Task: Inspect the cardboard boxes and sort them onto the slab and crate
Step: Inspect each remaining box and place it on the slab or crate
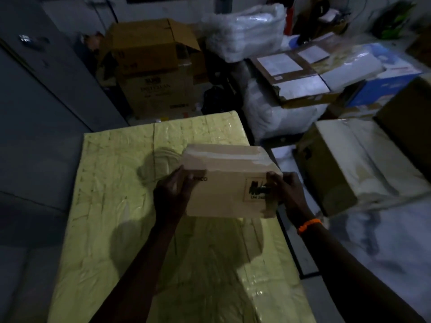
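Observation:
A small taped cardboard box (227,183) with a black printed label on its near face is held above the right side of a big yellow plastic-wrapped slab (121,206). My left hand (173,194) grips the box's left end and my right hand (285,194), with an orange band at the wrist, grips its right end. The box casts a shadow on the slab. I cannot tell whether its underside touches the slab. No crate can be made out in the dim room.
Stacked open cardboard boxes (151,66) stand beyond the slab. On the right lie a large wrapped carton (356,164), white plastic-wrapped bundles (247,29), a flat torn box (296,78) and a blue-and-white package (384,78). A grey wall (35,101) runs along the left.

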Demonstrator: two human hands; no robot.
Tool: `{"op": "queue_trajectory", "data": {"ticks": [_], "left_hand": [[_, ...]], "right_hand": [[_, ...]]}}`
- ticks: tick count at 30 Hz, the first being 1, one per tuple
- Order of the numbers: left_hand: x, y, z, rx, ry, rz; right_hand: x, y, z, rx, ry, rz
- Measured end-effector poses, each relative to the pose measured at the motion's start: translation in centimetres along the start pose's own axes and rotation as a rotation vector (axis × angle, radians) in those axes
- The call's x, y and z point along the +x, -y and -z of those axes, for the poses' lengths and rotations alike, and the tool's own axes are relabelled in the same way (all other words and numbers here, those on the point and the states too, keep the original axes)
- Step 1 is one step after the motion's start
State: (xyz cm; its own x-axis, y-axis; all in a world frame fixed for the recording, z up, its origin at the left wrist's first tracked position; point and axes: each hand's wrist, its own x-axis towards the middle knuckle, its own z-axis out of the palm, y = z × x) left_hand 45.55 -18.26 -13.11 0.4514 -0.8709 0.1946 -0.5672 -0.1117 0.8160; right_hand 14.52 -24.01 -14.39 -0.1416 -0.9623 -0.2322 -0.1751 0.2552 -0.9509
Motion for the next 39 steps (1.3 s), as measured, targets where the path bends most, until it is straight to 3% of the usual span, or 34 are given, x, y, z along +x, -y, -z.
{"op": "queue_trajectory", "data": {"ticks": [7, 10, 13, 19, 24, 26, 31, 39], "left_hand": [[-8.8, -9.1, 2.6, 0.005, 0.025, -0.141], [-14.1, -13.5, 2.3, -0.094, 0.019, -0.101], [-19.9, -17.5, 0.7, -0.17, 0.055, -0.085], [-27.5, -25.0, -3.2, -0.192, 0.187, -0.213], [-30.1, -29.9, -4.7, -0.334, 0.237, -0.31], [-30.7, -30.1, -6.2, -0.401, 0.285, -0.264], [-31.4, -25.2, -10.5, -0.476, 0.552, 0.077], [-33.2, -19.4, -12.2, -0.372, 0.667, 0.2]], "right_hand": [[-14.0, 0.4, 9.3, 0.139, -0.171, -0.004], [-20.8, -0.8, 14.3, 0.161, -0.249, 0.025], [-26.7, -3.0, 19.9, 0.235, -0.434, -0.028], [-33.7, -5.8, 28.6, 0.338, -0.693, -0.046], [-35.2, -5.2, 33.8, 0.316, -0.834, 0.06], [-34.5, -5.2, 35.5, 0.28, -0.867, 0.089], [-32.9, -7.7, 38.4, 0.174, -0.828, 0.077], [-35.2, -14.0, 37.6, 0.149, -0.755, -0.073]]}}
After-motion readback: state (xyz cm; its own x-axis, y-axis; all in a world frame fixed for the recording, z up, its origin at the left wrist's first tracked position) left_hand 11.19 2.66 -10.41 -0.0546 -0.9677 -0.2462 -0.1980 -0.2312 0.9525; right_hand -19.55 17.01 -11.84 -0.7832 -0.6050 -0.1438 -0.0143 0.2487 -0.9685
